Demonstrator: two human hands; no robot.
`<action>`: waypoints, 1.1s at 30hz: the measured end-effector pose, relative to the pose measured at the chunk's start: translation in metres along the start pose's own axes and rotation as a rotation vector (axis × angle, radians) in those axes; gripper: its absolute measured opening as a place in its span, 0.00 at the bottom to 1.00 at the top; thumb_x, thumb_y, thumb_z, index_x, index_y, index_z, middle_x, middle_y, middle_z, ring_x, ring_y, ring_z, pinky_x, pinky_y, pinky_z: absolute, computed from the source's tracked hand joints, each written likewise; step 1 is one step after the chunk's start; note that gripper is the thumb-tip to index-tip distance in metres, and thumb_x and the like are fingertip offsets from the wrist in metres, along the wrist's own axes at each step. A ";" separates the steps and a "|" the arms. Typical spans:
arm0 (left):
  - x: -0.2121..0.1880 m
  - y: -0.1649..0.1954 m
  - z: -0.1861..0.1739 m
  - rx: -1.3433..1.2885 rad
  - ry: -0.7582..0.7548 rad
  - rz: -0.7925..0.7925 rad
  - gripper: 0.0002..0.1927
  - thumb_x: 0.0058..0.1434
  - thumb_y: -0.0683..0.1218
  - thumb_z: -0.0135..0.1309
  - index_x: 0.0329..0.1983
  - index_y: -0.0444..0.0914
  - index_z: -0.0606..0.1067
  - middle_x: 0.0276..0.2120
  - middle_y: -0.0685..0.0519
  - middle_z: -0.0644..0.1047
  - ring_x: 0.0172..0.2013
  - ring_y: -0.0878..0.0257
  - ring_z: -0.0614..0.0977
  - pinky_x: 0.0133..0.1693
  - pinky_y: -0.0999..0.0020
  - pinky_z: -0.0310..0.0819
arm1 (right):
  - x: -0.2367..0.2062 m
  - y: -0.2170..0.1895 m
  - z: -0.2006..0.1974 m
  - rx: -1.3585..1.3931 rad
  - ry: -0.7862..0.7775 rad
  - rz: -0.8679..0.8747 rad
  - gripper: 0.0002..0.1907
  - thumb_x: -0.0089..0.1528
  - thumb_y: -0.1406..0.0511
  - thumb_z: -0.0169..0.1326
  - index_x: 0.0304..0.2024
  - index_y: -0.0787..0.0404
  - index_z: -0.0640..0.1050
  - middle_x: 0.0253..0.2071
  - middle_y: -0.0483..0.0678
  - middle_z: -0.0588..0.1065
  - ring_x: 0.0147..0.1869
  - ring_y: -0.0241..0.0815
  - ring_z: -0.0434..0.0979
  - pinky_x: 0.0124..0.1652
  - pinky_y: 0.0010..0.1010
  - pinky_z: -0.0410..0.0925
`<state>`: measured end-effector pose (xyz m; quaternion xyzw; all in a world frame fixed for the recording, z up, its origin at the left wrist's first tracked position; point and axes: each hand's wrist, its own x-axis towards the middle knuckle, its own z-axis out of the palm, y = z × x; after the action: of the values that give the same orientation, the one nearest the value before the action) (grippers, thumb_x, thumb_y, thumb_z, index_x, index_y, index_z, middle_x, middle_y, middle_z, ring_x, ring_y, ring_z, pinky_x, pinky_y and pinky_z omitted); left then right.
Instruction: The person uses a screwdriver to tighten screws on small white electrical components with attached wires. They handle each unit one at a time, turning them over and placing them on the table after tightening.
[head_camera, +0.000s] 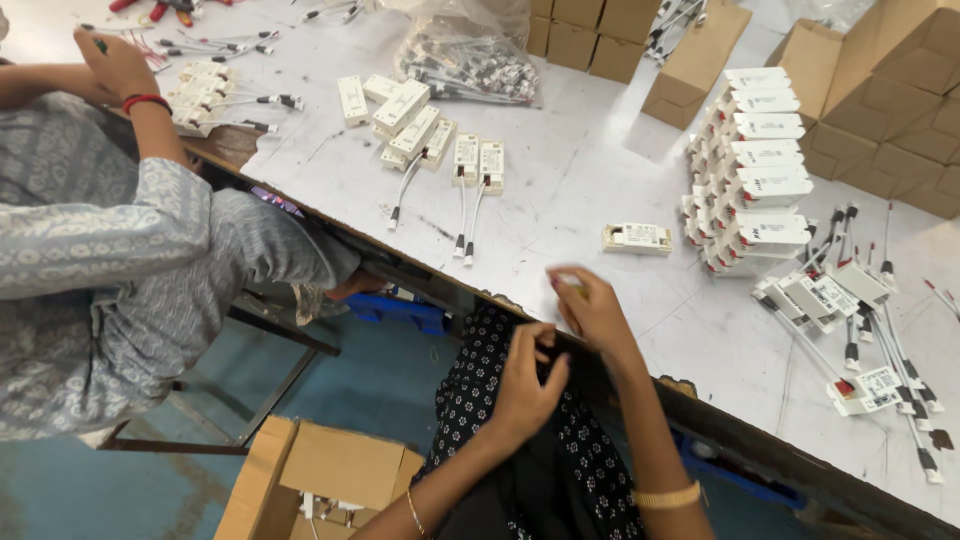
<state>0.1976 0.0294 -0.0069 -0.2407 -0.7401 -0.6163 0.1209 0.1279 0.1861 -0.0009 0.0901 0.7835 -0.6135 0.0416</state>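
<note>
1. The white, scuffed bench (600, 170) fills the upper and right parts of the frame, its dark edge running from the left centre down to the lower right.
2. A co-worker in a grey patterned garment (90, 260) sits at the left; that person's hand (118, 62), with a red bangle at the wrist, is raised over the bench in the upper left corner.
3. Plain brown cardboard boxes (890, 110) are stacked at the upper right, and smaller ones (590, 35) stand along the top centre. An open brown cardboard carton (330, 470) sits on the blue floor at the lower left.
4. A clear plastic bag of wired parts (470, 55) lies at the top centre, just left of the smaller boxes.
5. A tall row of white rectangular plastic modules (760, 170) stands at the right centre, each with a pale label on its top face.
6. Loose white modules with black-tipped leads (860, 330) are scattered at the lower right; some show white labels with a small red mark.
7. More white modules with thin leads (430, 140) lie at the upper centre.
8. One single white labelled module (637, 237) lies alone at mid-frame, near the right hand but apart from it.
9. The right hand (590, 310) is at the bench edge, fingers curled around a small yellowish item (572, 290) that is too blurred to identify.
10. The left hand (525, 385) is just below it, off the bench over a black dotted garment, fingers pinched together; whether it grips anything I cannot tell.
</note>
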 end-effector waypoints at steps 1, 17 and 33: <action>-0.008 -0.001 0.004 -0.061 -0.060 0.011 0.21 0.62 0.41 0.55 0.56 0.30 0.67 0.43 0.42 0.74 0.42 0.53 0.79 0.42 0.61 0.74 | -0.023 0.009 -0.001 0.208 0.043 -0.034 0.18 0.67 0.57 0.50 0.51 0.62 0.77 0.15 0.39 0.64 0.14 0.30 0.57 0.15 0.22 0.51; -0.162 -0.104 0.024 -0.739 -0.788 -1.057 0.10 0.69 0.46 0.46 0.32 0.39 0.71 0.16 0.62 0.62 0.15 0.73 0.59 0.17 0.76 0.48 | -0.154 0.090 0.038 1.004 0.171 0.118 0.13 0.69 0.62 0.49 0.31 0.61 0.69 0.15 0.37 0.57 0.14 0.28 0.54 0.16 0.22 0.51; -0.134 -0.146 0.023 -1.216 -0.517 -1.398 0.12 0.72 0.49 0.45 0.44 0.35 0.72 0.20 0.58 0.68 0.19 0.69 0.69 0.20 0.75 0.63 | -0.156 0.040 -0.257 -0.468 1.065 -0.060 0.11 0.70 0.62 0.57 0.46 0.62 0.84 0.31 0.51 0.79 0.33 0.36 0.76 0.34 0.29 0.67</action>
<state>0.2411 0.0055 -0.1999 0.1047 -0.2741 -0.7553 -0.5860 0.3005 0.4300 0.0516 0.3524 0.8134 -0.2950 -0.3567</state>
